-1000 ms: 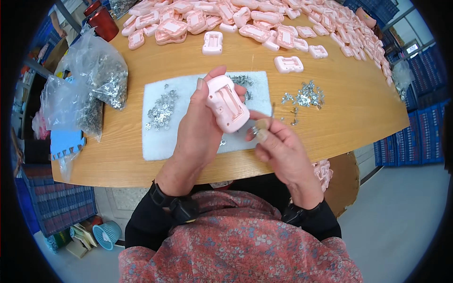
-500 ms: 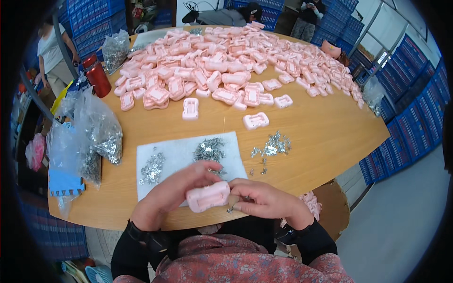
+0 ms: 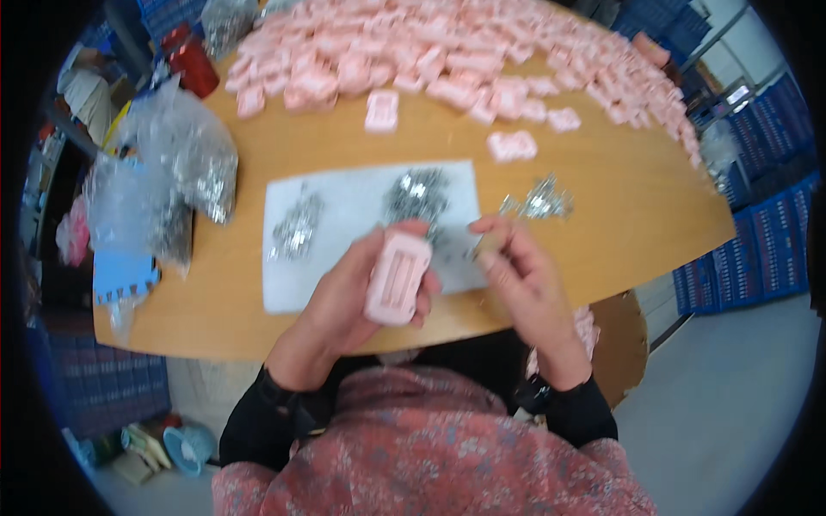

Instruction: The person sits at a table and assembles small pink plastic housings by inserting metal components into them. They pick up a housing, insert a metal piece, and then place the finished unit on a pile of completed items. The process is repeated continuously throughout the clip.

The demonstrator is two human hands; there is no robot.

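Cradling the pink shell [image 3: 398,279] recess-up in curled left hand [image 3: 342,285] helps imo; right hand [image 3: 525,277] pinches narrow, can't tell on what.

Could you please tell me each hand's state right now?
Left hand: closed around a pink casing.
Right hand: partly curled; blur hides whether it holds anything.

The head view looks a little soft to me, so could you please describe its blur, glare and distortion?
Head view throughout: blur overall, softening the held pink casing; fine detail at the right hand too smeared to make out; bright glints on the metal pieces; fisheye distortion bowing the near edge of the table, with black corners.
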